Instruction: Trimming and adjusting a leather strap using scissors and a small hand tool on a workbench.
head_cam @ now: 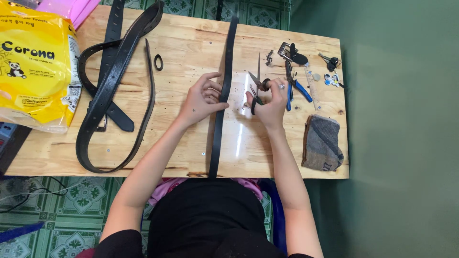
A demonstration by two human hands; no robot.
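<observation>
Left hand: we see the left hand resting on the long black belt strap, fingers loosely spread, fingertips pressing its edge.
Right hand: the right hand is closed around a pair of scissors, blades parted and pointing away from us, just beside the strap.
Strap: one strip, lying straight across the wooden bench from far edge to near edge, between our two hands.
Other belts: we count about three more black belts heaped at the left, overlapping so the count is uncertain; one small black loop lies apart from them.
Tools: one pair of blue-handled pliers, one metal buckle, one bunch of keys, all right of the scissors.
Cloth: one folded grey cloth at the right near corner.
Package: one yellow, soft plastic pack with dark lettering and a small panda picture, at the far left.
</observation>
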